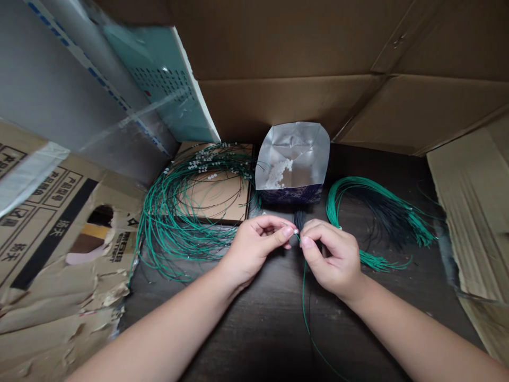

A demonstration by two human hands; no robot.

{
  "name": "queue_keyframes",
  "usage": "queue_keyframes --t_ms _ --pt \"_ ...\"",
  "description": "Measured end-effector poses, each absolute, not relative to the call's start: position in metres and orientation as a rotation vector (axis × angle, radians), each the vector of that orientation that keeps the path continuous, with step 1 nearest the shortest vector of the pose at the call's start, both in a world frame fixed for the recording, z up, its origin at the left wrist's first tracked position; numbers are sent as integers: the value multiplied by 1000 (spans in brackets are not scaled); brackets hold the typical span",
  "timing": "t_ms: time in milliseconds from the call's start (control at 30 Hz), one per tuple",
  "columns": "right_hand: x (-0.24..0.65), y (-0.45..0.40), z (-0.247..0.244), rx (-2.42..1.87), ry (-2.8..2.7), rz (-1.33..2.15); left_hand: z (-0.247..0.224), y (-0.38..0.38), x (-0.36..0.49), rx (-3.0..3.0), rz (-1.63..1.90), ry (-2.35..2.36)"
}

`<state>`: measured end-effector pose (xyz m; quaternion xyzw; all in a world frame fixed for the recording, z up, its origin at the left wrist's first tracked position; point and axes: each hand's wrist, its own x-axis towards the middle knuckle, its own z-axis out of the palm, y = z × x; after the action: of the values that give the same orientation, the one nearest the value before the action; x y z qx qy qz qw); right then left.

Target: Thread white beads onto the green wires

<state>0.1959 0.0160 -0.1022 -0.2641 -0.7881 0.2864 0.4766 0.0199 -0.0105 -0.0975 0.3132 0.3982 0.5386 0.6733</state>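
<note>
My left hand (264, 241) pinches a small white bead-like piece (296, 232) between thumb and forefinger. Close beside it, my right hand (332, 252) is closed on a thin green wire (304, 297), whose tail hangs down and curves toward the bottom edge. The wire's tip meets the white piece at my fingertips; whether it passes through cannot be made out. Behind my hands stands an opened foil pouch (294, 154) with many more white pieces (280, 172) inside. A dark bundle of wires (299, 217) shows just beyond my fingers.
At left, a tangle of green and black wires (170, 223) with white pieces drapes over a flat cardboard box (222, 199). A bundle of green and black wires (369, 185) lies at right. Cardboard walls (286, 101) enclose the dark tabletop (254, 334) behind and on both sides.
</note>
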Motion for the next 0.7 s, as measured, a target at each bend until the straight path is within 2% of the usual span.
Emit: queue_keyframes --t_ms 433,700 --pt "194 18 -102 -712 -1924 798 -95 -9 22 640 1251 894" --pt "193 18 -100 -744 -1935 651 -95 -10 22 692 1273 956"
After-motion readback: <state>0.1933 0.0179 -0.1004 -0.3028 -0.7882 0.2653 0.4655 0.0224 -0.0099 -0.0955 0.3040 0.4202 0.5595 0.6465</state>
